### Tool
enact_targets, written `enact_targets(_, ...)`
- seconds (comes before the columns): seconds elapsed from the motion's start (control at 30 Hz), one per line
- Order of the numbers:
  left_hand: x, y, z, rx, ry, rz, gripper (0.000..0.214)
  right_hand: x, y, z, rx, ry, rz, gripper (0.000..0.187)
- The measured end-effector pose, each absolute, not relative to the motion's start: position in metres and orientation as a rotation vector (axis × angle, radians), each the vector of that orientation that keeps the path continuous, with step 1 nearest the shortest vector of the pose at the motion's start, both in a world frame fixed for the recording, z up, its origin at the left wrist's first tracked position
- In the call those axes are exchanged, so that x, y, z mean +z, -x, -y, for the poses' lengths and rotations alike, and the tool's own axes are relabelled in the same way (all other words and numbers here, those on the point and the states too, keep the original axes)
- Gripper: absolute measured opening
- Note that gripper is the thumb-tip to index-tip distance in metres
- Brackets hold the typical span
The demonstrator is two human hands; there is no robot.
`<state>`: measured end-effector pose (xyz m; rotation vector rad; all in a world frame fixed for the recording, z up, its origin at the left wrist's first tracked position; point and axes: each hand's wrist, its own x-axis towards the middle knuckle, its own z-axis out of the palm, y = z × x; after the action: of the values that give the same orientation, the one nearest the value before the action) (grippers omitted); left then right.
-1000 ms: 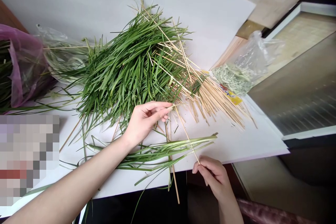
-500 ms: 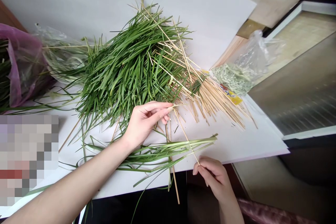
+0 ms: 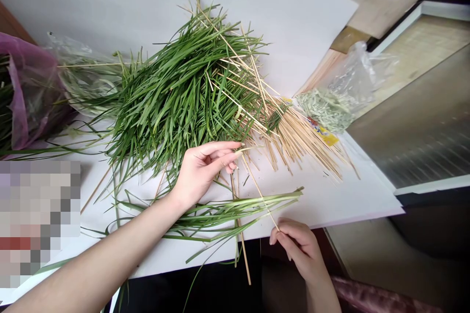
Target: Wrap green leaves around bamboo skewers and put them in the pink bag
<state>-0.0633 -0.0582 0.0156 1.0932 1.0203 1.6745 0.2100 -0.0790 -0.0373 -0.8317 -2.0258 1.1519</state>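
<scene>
Pixelated patch (image 3: 36,220), purple bag (image 3: 33,73) cut off

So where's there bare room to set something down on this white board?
The white board is widest and bare beyond the pile of long green leaves, toward its far edge. A smaller patch lies right of the loose green stalks, below the thin wooden skewers. It's crowded between the left hand and right hand, where stalks and skewers cross.

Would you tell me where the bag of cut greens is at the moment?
In the head view, the bag sits at the right of the white board, just past the skewers.
</scene>
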Motion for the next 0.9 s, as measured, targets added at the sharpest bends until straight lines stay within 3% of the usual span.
enact_targets(0.9, 0.0147, 0.0652, 0.0568, 1.673, -1.11, -0.996, 0.018, -0.04, -0.2119, 0.0791, 1.166, 0.8, 2.016, 0.033)
